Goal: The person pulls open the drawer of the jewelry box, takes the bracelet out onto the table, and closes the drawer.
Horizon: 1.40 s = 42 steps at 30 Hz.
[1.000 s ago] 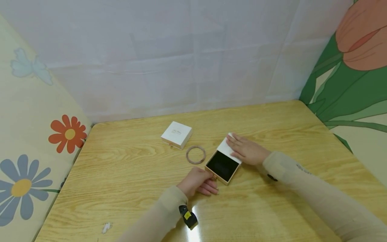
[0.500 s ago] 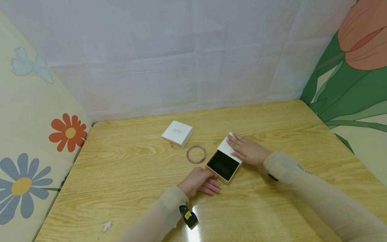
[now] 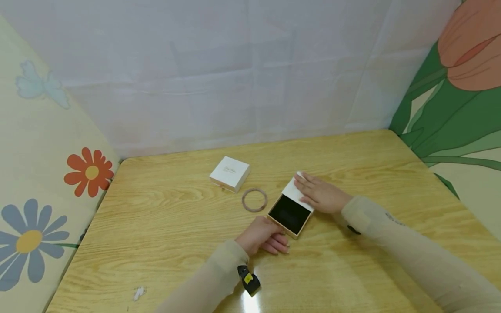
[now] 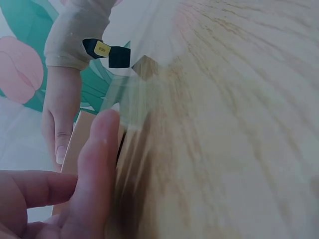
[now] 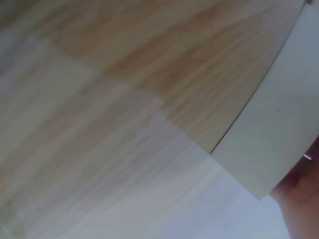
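Your right hand (image 3: 319,192) rests, fingers extended, on the cover (image 3: 291,188) of the open box (image 3: 292,206); your left hand (image 3: 261,235) touches its drawer (image 3: 288,216), any pinch hidden. You seem to be working that drawer; next calls for a braced cover. The box's long axis slants across the table (image 3: 176,226), drawer pointing towards you and leftward. Left of it lies the bracelet (image 3: 243,201), then the closed box (image 3: 230,171).
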{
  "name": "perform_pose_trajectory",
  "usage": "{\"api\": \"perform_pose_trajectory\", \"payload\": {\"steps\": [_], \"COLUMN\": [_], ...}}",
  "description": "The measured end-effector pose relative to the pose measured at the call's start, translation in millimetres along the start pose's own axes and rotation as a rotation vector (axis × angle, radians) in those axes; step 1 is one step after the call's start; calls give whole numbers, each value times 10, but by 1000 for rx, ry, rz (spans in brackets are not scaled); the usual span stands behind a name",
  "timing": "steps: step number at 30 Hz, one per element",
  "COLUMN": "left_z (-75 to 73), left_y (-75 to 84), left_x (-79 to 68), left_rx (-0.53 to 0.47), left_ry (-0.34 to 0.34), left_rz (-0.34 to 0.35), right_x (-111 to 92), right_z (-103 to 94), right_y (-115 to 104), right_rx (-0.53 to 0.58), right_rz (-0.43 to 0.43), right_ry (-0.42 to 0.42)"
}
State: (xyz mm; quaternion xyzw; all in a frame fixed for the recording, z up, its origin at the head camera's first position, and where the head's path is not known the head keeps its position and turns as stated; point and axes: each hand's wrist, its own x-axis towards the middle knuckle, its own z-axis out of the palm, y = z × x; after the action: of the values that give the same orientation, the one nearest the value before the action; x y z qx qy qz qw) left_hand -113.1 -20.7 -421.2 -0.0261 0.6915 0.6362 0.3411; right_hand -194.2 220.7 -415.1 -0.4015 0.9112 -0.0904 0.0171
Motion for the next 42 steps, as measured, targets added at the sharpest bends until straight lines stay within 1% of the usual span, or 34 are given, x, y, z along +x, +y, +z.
{"api": "perform_pose_trajectory", "payload": {"steps": [11, 19, 23, 35, 42], "left_z": [18, 38, 41, 36, 45], "left_y": [-21, 16, 37, 54, 68], "left_x": [78, 92, 94, 123, 139], "left_rx": [5, 22, 30, 58, 61], "left_ry": [47, 75, 79, 69, 70], "left_rz": [1, -10, -20, -18, -25], "right_x": [10, 11, 12, 7, 7], "right_z": [6, 0, -7, -35, -48], "right_y": [1, 2, -5, -30, -34], "right_rx": [-9, -7, -10, -7, -1], "right_rz": [10, 10, 10, 16, 3], "right_ry": [-12, -13, -17, -24, -19]}}
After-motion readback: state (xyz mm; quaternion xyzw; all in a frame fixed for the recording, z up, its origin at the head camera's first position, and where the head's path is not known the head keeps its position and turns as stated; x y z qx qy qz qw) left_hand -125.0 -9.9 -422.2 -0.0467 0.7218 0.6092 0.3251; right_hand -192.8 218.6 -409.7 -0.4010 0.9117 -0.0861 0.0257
